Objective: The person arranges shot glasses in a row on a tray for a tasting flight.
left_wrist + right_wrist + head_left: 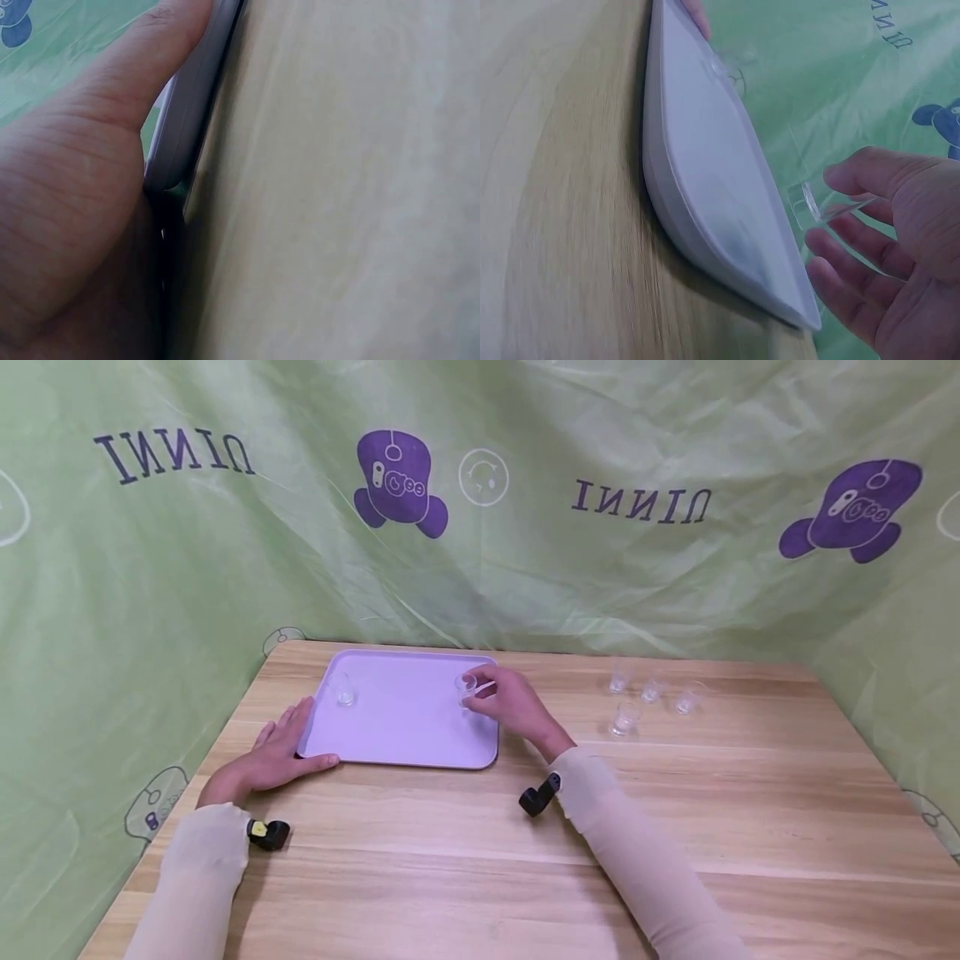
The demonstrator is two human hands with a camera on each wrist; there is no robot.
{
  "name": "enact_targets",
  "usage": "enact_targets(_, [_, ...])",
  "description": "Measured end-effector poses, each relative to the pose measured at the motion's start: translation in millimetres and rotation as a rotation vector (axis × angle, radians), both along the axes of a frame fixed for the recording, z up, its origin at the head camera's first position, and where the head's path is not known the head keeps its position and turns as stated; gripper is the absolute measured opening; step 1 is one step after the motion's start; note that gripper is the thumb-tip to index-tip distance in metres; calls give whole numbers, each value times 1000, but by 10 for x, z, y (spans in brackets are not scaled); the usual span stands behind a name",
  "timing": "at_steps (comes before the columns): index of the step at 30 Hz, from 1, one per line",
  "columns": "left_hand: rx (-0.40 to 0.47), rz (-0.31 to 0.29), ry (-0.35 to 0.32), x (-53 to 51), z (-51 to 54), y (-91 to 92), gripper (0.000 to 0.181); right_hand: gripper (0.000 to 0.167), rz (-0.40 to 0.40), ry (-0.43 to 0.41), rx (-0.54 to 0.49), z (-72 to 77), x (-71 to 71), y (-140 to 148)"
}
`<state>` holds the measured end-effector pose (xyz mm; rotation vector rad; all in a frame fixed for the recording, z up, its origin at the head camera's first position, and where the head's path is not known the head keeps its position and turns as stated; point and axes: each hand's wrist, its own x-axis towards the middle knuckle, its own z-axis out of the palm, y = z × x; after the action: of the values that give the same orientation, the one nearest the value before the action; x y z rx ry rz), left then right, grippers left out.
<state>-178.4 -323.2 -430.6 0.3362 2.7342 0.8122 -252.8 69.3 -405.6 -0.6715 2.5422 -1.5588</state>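
Left hand (279,762): fingers straight and spread wide at the near left corner of the purple tray (405,718), thumb lying along its near edge; of the two hands, this one grips nothing.
Left cup (345,693): small and clear, standing on the tray just inside its left rim.
Tray middle: a broad stretch of flat tray lies between the left cup and the held one; its far edge runs near the back edge of the wooden surface (405,893).
Held cup (463,687): over the tray's right part, inside the rim; it seems lifted, though its clear base is hard to judge.
Right hand (513,700): narrowed, pinching the held cup between thumb and fingers, reaching over the tray's right edge.
Gap: a wide strip of wood separates the tray's right edge from the cup group.
Cup group (625,720): four clear cups near one another, well apart from the surface's right edge.
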Motion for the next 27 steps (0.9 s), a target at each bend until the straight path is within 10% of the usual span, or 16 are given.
enact_targets(27, [47, -2, 38, -28, -101, -67, 116, 28, 53, 13, 92, -96, 52, -687])
